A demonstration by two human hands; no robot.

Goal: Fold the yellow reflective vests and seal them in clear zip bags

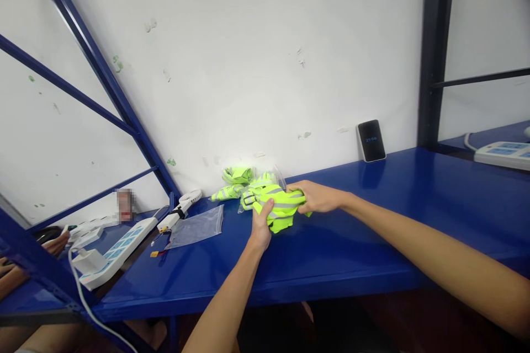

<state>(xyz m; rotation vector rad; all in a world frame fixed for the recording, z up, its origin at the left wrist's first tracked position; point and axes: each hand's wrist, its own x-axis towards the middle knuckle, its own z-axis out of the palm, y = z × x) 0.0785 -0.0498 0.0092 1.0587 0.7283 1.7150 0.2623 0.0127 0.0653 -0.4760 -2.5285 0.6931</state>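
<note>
Between my hands is a bundle of fluorescent yellow reflective straps (281, 205) with grey stripes and a dark buckle at its left side. My left hand (261, 226) grips the bundle from the front left, thumb on top. At the right end, my right hand (318, 197) is closed around the same fabric, with the fingertips partly hidden. Just behind and to the left lie more yellow reflective straps (238, 175), some in clear plastic bags.
An empty-looking clear zip bag (199, 226) lies left of the hands, beside a white handheld fan (190, 197) and a battery lead with a yellow connector (154, 253). Power strips (120, 253) stand at the left frame post. A display (371, 140) leans on the wall. Another person's hands (53, 244) are far left.
</note>
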